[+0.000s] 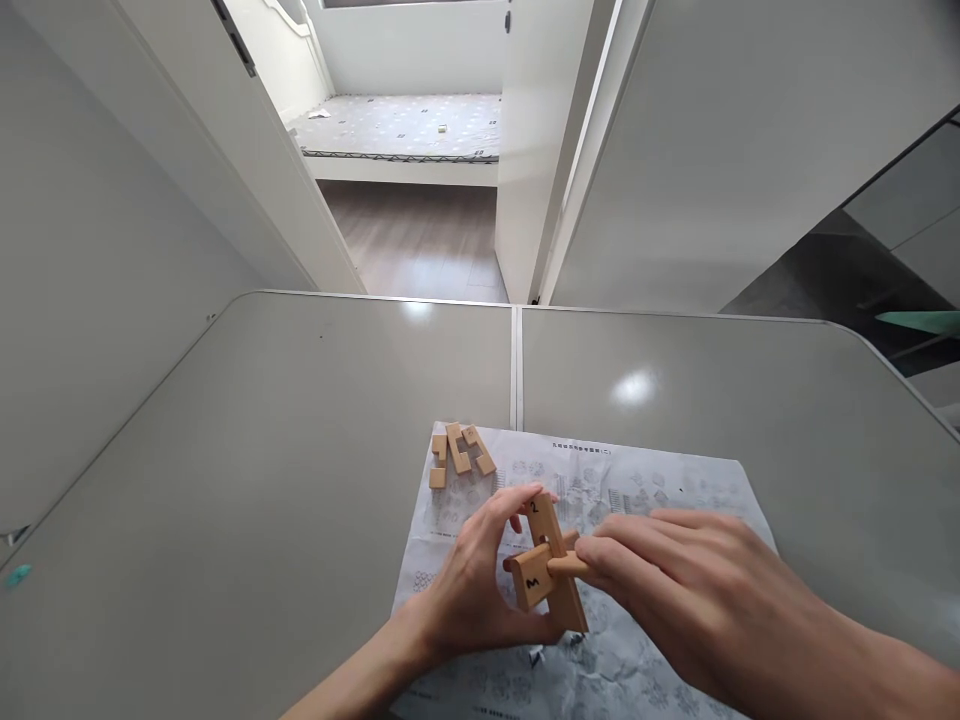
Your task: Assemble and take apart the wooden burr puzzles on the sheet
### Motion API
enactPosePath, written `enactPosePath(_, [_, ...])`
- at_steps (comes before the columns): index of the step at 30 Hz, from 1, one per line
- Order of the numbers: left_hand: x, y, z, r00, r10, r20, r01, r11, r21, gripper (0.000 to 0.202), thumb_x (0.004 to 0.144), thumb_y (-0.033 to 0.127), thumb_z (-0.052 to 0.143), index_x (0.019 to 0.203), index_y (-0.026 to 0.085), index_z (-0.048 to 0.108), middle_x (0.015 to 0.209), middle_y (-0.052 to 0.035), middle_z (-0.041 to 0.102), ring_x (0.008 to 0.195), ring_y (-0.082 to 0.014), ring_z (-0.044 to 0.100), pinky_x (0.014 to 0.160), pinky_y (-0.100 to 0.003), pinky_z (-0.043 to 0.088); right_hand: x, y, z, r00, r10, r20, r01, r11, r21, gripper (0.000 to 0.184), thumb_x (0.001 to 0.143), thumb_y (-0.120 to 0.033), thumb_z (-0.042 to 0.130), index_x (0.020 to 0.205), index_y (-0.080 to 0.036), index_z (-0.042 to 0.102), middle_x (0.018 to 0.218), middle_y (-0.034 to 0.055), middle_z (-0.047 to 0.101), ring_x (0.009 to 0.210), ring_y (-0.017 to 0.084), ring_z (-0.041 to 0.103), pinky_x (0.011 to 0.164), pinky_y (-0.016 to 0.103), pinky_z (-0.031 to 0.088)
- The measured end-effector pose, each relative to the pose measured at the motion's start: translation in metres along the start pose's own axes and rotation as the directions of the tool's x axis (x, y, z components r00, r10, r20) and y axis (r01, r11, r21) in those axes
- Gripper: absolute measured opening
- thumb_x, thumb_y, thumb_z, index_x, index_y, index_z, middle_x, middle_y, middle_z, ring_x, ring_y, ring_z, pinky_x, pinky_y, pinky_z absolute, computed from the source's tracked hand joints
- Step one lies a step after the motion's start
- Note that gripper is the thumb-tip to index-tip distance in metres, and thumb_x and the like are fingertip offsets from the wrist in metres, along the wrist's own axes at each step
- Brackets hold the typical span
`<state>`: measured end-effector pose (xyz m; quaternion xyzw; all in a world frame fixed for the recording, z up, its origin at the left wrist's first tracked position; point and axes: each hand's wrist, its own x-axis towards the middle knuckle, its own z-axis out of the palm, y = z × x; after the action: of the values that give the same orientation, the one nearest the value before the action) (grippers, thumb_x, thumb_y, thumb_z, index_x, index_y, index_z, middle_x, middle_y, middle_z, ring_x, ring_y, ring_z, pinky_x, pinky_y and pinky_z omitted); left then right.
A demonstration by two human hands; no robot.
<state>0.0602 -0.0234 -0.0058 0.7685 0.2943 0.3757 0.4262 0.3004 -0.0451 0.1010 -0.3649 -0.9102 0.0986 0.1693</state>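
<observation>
Joined wooden puzzle pieces (563,602) are held above a printed paper sheet (697,490); one piece bears a "2", another a mark like an "M" or "3". My left hand (480,575) is closed around them from the left, thumb below and fingers at the top. From the right, my right hand (675,570) pinches a slim wooden piece (570,566) that crosses the others. Its far end is hidden by my fingers. Several loose notched wooden blocks (459,450) lie at the sheet's upper left corner, beyond my left hand.
The creased sheet lies on a grey table (262,480) with a pale seam (517,365) down its middle. White walls flank the table. Past its far edge, an open door (544,130) gives onto a room with a bed (405,125).
</observation>
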Motion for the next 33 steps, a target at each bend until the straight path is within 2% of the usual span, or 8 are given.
enactPosePath(5, [0.000, -0.001, -0.001, 0.998, -0.045, 0.036, 0.046, 0.999, -0.019, 0.121, 0.061, 0.036, 0.103, 0.160, 0.035, 0.034, 0.143, -0.0116, 0.065, 0.128, -0.0344, 0.069, 0.113, -0.049, 0.056, 0.000, 0.003, 0.005, 0.999, 0.033, 0.003, -0.033, 0.999, 0.018, 0.030, 0.098, 0.003, 0.044, 0.096, -0.022, 0.060, 0.073, -0.0021, 0.062, 0.054, 0.017, 0.050, 0.056, 0.032, 0.033])
enactPosePath(13, [0.002, -0.001, 0.001, 0.991, -0.131, 0.033, 0.132, 0.990, -0.041, 0.107, 0.063, 0.034, 0.100, 0.153, 0.029, 0.041, 0.138, -0.0127, 0.067, 0.122, -0.0339, 0.071, 0.109, -0.048, 0.059, 0.000, 0.008, 0.013, 0.996, 0.085, 0.010, -0.085, 0.996, 0.041, 0.027, 0.105, -0.005, 0.045, 0.092, -0.022, 0.062, 0.069, -0.0021, 0.062, 0.051, 0.016, 0.052, 0.054, 0.032, 0.033])
enactPosePath(16, [0.003, 0.001, 0.000, 0.992, -0.130, -0.002, 0.130, 0.991, -0.045, 0.106, 0.063, 0.036, 0.099, 0.152, 0.026, 0.042, 0.133, -0.0117, 0.069, 0.118, -0.0328, 0.073, 0.105, -0.046, 0.061, 0.003, 0.008, 0.014, 0.992, 0.118, 0.032, -0.121, 0.989, 0.080, 0.024, 0.109, -0.011, 0.045, 0.101, -0.022, 0.064, 0.075, -0.0006, 0.067, 0.056, 0.016, 0.061, 0.055, 0.030, 0.038])
enactPosePath(19, [0.001, 0.000, 0.001, 0.992, -0.066, -0.105, 0.069, 0.997, 0.029, 0.103, 0.066, 0.033, 0.096, 0.153, 0.026, 0.041, 0.129, -0.0107, 0.070, 0.112, -0.0305, 0.074, 0.101, -0.044, 0.063, 0.005, 0.004, 0.016, 0.966, 0.249, 0.068, -0.257, 0.950, 0.180, 0.013, 0.109, -0.025, 0.055, 0.120, -0.023, 0.061, 0.100, 0.0046, 0.075, 0.068, 0.018, 0.070, 0.059, 0.029, 0.050])
enactPosePath(23, [-0.004, -0.004, 0.002, 0.982, 0.010, -0.190, 0.012, 0.993, 0.118, 0.104, 0.069, 0.041, 0.097, 0.155, 0.025, 0.040, 0.133, -0.0141, 0.068, 0.115, -0.0324, 0.074, 0.098, -0.044, 0.064, 0.004, -0.004, 0.022, 0.870, 0.462, 0.171, -0.492, 0.808, 0.324, 0.062, 0.095, -0.040, 0.074, 0.149, -0.027, 0.047, 0.142, 0.0151, 0.068, 0.098, 0.027, 0.078, 0.080, 0.040, 0.067])
enactPosePath(27, [-0.007, -0.006, 0.004, 0.973, 0.080, -0.219, -0.047, 0.987, 0.154, 0.104, 0.071, 0.041, 0.097, 0.156, 0.025, 0.038, 0.130, -0.0140, 0.069, 0.110, -0.0311, 0.075, 0.094, -0.044, 0.065, 0.003, -0.013, 0.032, 0.783, 0.541, 0.307, -0.622, 0.658, 0.425, 0.083, 0.091, -0.047, 0.076, 0.161, -0.026, 0.037, 0.153, 0.0197, 0.062, 0.135, 0.039, 0.067, 0.104, 0.056, 0.062])
enactPosePath(30, [-0.005, -0.002, 0.005, 0.963, 0.093, -0.252, -0.041, 0.978, 0.206, 0.097, 0.073, 0.031, 0.092, 0.154, 0.024, 0.040, 0.125, -0.0128, 0.070, 0.103, -0.0290, 0.074, 0.092, -0.044, 0.063, 0.008, -0.021, 0.037, 0.752, 0.554, 0.358, -0.654, 0.559, 0.509, 0.094, 0.088, -0.045, 0.080, 0.164, -0.027, 0.029, 0.154, 0.0189, 0.062, 0.140, 0.037, 0.064, 0.112, 0.057, 0.056])
enactPosePath(33, [-0.002, 0.003, 0.005, 0.955, 0.108, -0.275, -0.043, 0.972, 0.231, 0.092, 0.073, 0.022, 0.086, 0.153, 0.024, 0.040, 0.117, -0.0102, 0.072, 0.101, -0.0282, 0.074, 0.091, -0.044, 0.062, 0.019, -0.030, 0.041, 0.731, 0.576, 0.366, -0.662, 0.472, 0.582, 0.096, 0.085, -0.040, 0.082, 0.162, -0.028, 0.025, 0.146, 0.0165, 0.067, 0.130, 0.034, 0.070, 0.106, 0.052, 0.061])
